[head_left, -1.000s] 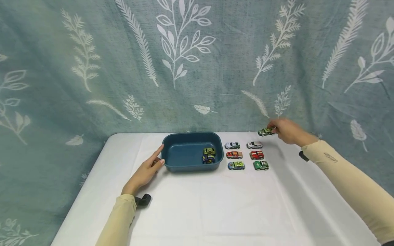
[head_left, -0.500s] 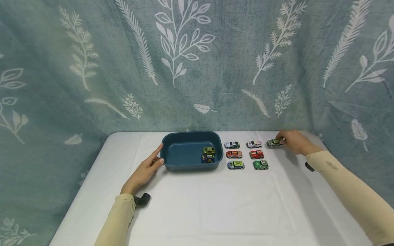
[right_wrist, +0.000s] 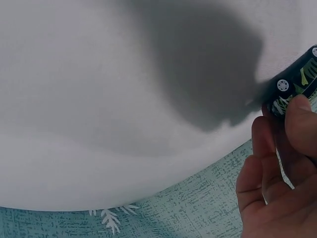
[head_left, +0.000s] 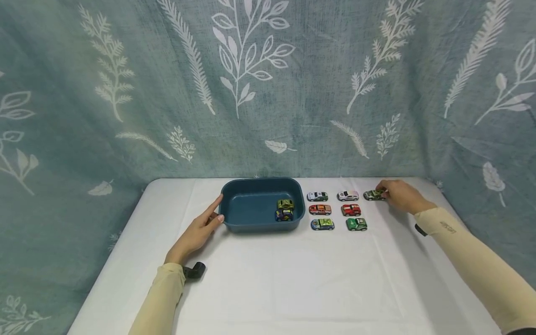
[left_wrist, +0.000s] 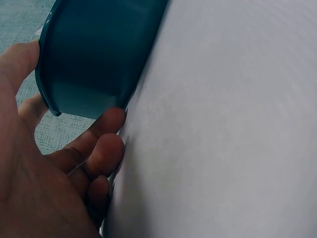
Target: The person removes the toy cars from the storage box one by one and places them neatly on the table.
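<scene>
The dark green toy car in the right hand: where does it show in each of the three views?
Head: the dark green toy car sits far right of the back row, pinched by the right hand.
Left wrist: not in it; only the blue tub and left hand.
Right wrist: at the right edge, under the fingertips.
Shared landmark: the white tablecloth.

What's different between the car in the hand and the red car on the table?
The held car is dark green with pale markings; the red car is red. The right hand pinches the held car, while nothing touches the red car. The held car sits at the far row's right end; the red car sits in the middle row. Both are small toys standing on the white table.
</scene>
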`<action>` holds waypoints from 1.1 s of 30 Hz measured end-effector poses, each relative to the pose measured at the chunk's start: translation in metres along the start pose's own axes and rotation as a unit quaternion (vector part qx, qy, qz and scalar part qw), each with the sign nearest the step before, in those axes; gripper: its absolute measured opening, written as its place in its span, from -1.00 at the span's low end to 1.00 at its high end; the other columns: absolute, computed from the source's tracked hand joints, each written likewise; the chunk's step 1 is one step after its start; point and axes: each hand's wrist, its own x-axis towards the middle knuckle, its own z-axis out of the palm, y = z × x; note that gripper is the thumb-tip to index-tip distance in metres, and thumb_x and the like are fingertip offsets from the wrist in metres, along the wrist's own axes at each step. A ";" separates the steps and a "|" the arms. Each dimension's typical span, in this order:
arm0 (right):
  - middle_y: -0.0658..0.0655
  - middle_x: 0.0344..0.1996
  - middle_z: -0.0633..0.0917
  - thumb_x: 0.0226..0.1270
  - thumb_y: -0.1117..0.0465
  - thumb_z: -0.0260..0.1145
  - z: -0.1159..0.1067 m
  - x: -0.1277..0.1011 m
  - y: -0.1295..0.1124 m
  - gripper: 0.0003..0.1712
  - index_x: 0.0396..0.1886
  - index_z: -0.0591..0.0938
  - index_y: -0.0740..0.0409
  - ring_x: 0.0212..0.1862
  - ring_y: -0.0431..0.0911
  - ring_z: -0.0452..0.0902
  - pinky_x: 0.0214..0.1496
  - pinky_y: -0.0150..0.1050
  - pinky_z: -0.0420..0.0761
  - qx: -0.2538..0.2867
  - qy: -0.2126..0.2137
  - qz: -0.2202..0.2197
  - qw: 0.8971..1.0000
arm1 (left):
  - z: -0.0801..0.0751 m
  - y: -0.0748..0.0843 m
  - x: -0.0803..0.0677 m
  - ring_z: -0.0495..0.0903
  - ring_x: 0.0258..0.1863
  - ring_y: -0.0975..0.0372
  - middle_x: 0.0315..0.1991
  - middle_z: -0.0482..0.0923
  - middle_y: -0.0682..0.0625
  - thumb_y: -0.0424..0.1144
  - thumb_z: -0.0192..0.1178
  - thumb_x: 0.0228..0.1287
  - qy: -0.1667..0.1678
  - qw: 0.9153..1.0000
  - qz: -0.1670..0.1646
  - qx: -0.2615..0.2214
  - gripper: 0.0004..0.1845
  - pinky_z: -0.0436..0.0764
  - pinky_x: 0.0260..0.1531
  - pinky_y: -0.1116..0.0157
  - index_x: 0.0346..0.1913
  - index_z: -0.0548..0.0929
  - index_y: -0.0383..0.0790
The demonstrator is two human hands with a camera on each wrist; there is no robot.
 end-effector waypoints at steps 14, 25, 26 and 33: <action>0.37 -0.16 0.78 0.38 0.51 0.33 0.005 -0.002 0.002 -0.79 -0.02 0.71 0.41 -0.07 0.35 0.70 0.09 0.31 0.60 -0.002 0.028 -0.016 0.999 | 0.000 0.002 -0.002 0.51 -0.32 0.14 0.00 0.60 -0.15 0.09 0.03 0.70 0.000 1.000 -0.005 0.001 -0.30 0.53 -0.23 0.21 0.73 0.01 0.39; 0.55 0.13 0.68 0.61 0.34 0.22 -0.002 -0.005 0.005 -0.52 0.41 0.45 0.45 0.14 0.45 0.64 0.18 0.34 0.59 0.037 -0.008 -0.001 0.999 | -0.001 0.002 -0.001 0.50 -0.34 0.14 -0.02 0.61 -0.15 0.10 0.03 0.70 -0.003 1.000 -0.006 0.004 -0.29 0.52 -0.26 0.21 0.73 0.01 0.38; 0.56 0.15 0.67 0.66 0.27 0.19 -0.004 -0.004 0.004 -0.49 0.45 0.41 0.44 0.16 0.45 0.63 0.18 0.35 0.58 0.042 -0.012 0.007 0.999 | -0.001 0.001 -0.001 0.50 -0.35 0.15 -0.03 0.60 -0.15 0.10 0.03 0.70 -0.004 1.000 -0.007 0.004 -0.29 0.51 -0.26 0.21 0.73 0.01 0.38; 0.53 0.32 0.58 0.77 -0.14 -0.01 -0.018 0.009 -0.030 -0.27 0.54 0.38 0.37 0.27 0.47 0.55 0.27 0.43 0.47 0.063 0.034 0.014 0.997 | 0.000 0.003 -0.001 0.49 -0.35 0.14 -0.03 0.60 -0.15 0.10 0.04 0.70 -0.002 1.000 -0.009 0.004 -0.29 0.51 -0.28 0.22 0.73 0.01 0.36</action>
